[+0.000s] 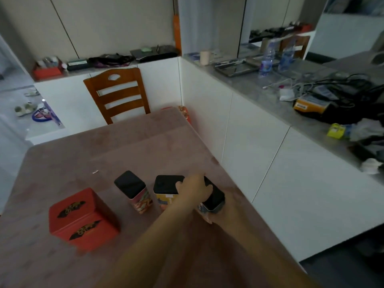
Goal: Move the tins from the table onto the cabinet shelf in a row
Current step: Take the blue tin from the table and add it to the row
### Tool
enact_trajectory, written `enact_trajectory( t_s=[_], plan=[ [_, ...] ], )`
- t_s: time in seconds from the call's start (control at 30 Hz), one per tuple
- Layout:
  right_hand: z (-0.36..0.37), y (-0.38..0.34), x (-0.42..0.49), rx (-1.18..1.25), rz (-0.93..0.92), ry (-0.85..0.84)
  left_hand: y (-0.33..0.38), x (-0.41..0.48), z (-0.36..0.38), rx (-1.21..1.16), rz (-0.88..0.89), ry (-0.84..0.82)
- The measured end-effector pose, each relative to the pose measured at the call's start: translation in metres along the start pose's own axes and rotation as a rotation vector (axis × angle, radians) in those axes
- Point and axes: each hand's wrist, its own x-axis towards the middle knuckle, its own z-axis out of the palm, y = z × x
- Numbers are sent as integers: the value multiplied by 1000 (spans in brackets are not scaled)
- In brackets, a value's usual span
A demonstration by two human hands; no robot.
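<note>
Several tins stand on the pinkish-brown table (128, 146). At the left is a wide red tin (83, 217) with gold emblems. To its right is a slim black-lidded tin (133, 190) with a red pattern, then a black-lidded yellow tin (166, 188). My left hand (193, 190) reaches across from the lower middle and grips the rightmost black-lidded tin (215, 199), which leans to the right. Fingers cover part of its lid, and a fingertip shows under its near side. The grey cabinet shelf (270, 113) runs along the right above white doors. My right hand is out of view.
A wooden chair (118, 94) stands at the table's far edge. The grey shelf holds two water bottles (268, 59), metal trays (234, 68), tangled cables (336, 86), a yellow box (335, 130) and cloths. A back ledge carries a red box (47, 72) and dark items.
</note>
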Motion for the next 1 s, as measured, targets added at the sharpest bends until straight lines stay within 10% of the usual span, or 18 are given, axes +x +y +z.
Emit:
enact_trajectory(
  t_s=[0.2, 0.57, 1.0],
  plan=[
    [-38, 23, -44, 157, 7, 94, 34, -50, -15, -468, 106, -10],
    [-139, 169, -246, 89, 226, 155, 156, -205, 136, -650, 143, -186],
    [-369, 265, -477, -1, 279, 755, 440, -368, 195, -868, 742, -360]
  ],
)
